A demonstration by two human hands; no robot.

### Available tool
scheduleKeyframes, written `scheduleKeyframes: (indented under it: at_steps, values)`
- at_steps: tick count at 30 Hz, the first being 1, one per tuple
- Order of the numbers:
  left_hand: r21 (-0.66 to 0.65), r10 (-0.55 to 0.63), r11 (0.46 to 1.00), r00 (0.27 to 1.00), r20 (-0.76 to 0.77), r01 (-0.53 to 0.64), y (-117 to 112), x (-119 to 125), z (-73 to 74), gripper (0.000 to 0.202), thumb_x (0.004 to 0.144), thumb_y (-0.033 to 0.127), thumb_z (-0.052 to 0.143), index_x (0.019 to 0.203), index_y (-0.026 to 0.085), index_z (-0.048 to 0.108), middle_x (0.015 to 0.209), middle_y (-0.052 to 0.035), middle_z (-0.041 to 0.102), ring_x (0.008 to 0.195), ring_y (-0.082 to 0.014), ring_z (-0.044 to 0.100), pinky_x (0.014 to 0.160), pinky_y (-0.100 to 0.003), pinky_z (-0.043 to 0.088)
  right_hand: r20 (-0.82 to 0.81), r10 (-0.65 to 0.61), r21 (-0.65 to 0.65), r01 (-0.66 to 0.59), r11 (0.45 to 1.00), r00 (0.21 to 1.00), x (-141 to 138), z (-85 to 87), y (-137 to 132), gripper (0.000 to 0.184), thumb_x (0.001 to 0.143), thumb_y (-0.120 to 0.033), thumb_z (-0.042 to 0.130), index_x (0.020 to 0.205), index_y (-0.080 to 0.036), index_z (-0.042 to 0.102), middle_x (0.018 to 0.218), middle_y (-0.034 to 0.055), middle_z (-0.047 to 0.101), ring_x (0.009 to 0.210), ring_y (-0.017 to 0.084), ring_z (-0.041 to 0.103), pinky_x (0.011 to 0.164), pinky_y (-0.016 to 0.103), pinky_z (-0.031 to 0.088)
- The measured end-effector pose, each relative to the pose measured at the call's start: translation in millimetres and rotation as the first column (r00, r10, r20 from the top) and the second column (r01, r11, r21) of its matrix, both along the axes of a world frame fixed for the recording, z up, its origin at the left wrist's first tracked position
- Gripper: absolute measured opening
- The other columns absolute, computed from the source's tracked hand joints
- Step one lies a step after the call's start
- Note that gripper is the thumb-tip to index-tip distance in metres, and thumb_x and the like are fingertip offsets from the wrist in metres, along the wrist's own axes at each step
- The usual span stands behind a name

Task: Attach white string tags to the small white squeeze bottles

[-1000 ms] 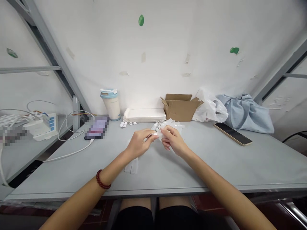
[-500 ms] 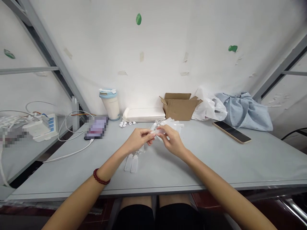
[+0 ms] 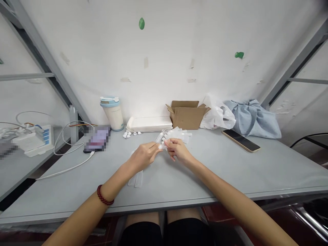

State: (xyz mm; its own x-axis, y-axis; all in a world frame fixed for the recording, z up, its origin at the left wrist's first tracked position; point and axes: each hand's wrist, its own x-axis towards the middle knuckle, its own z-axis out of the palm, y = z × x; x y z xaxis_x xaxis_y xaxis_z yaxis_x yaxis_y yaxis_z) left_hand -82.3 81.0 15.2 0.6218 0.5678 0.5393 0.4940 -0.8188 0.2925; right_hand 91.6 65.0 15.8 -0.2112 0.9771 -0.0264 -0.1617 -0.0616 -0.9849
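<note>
My left hand (image 3: 143,156) and my right hand (image 3: 176,150) meet above the middle of the grey table (image 3: 230,171). Both pinch a small clear plastic bottle (image 3: 162,146) between their fingertips. My left wrist wears a dark red bead bracelet (image 3: 104,196). Under my left forearm two finished clear bottles (image 3: 135,178) lie flat on the table. Just beyond my hands sits a loose pile of clear bottles (image 3: 176,134). Several small white caps (image 3: 130,134) lie scattered further back to the left.
Along the wall stand a blue-lidded cup (image 3: 111,112), a white tray (image 3: 150,123), an open cardboard box (image 3: 187,114), a white plastic bag (image 3: 217,116) and blue cloth (image 3: 252,118). A phone (image 3: 241,140) lies right; a charging phone (image 3: 96,138) and power strip (image 3: 33,138) left.
My hands have stayed together on the small bottle, with the fingers shifting slightly on it. The view has swung a little to the right, so everything sits further left in the picture.
</note>
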Motion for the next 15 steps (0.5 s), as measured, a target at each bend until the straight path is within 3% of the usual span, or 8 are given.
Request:
scheduleKeyframes:
  at_steps: [3,8,12,15]
  values:
    - [-0.038,0.032,0.999,0.999,0.032,-0.030,0,1,3.3,0.028,0.089,0.035,0.042,0.075,0.018,0.060,0.065,-0.0027,0.055,0.056,-0.0132,0.044,0.056,-0.024,0.033,-0.018,-0.008,0.046,0.009,0.999,1.000,1,3.0,0,0.041,0.067,-0.050,0.068,0.062,-0.019,0.042,0.047,-0.0099,0.030,0.037,0.004,0.028,0.032,0.019,0.033]
    - [-0.312,0.031,0.950,0.994,0.105,0.003,-2,0,15.2,0.037,0.090,0.039,0.040,0.069,0.017,0.060,0.066,-0.0016,0.060,0.061,-0.0137,0.052,0.058,-0.022,0.037,0.117,-0.056,0.291,0.020,0.957,0.992,3,2.0,0,0.031,0.074,-0.048,0.060,0.082,-0.018,0.055,0.054,-0.0057,0.046,0.046,0.008,0.044,0.043,0.022,0.040]
    - [-0.284,0.065,0.957,0.997,0.028,-0.054,0,-1,15.2,0.037,0.092,0.037,0.037,0.067,0.017,0.056,0.066,-0.0019,0.059,0.060,-0.0140,0.051,0.059,-0.024,0.035,0.211,-0.113,0.345,0.034,0.938,0.971,3,-0.7,0,0.028,0.079,-0.045,0.056,0.083,-0.017,0.059,0.056,-0.0048,0.046,0.046,0.008,0.042,0.043,0.022,0.038]
    - [-0.212,0.062,0.975,0.998,-0.015,-0.064,2,0,7.7,0.037,0.093,0.034,0.035,0.064,0.018,0.051,0.062,-0.0015,0.055,0.056,-0.0134,0.047,0.058,-0.025,0.033,0.152,-0.100,0.257,0.058,0.965,0.983,2,-0.4,-1,0.030,0.077,-0.046,0.057,0.075,-0.017,0.057,0.053,-0.0056,0.041,0.043,0.007,0.035,0.038,0.021,0.035]
